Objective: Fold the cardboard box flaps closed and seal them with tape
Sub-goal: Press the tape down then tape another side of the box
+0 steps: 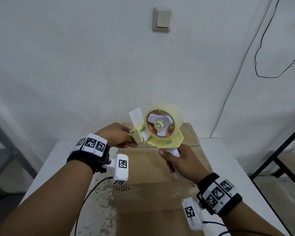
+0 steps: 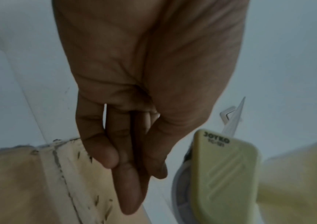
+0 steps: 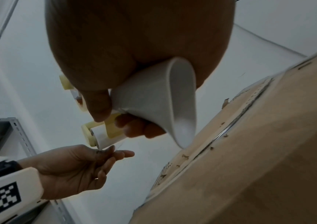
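Observation:
A brown cardboard box (image 1: 150, 167) stands on the white table (image 1: 58, 159) with its top flaps folded flat; their seam (image 3: 221, 134) shows in the right wrist view. Above it my right hand (image 1: 182, 162) grips the white handle (image 3: 154, 98) of a pale yellow tape dispenser (image 1: 162, 132) that carries a roll of clear tape (image 1: 174, 113). My left hand (image 1: 121, 135) is at the dispenser's front roller (image 3: 104, 137), thumb against fingertips (image 2: 127, 174) in a pinch on the clear tape end, which is barely visible. The dispenser's nose (image 2: 226, 174) is just right of those fingers.
The table stands against a white wall with a light switch (image 1: 163, 19) and a hanging black cable (image 1: 262, 48). A grey metal rack (image 1: 7, 133) is on the left and a black frame (image 1: 279, 159) on the right. Wrist camera cables trail over the table's near edge.

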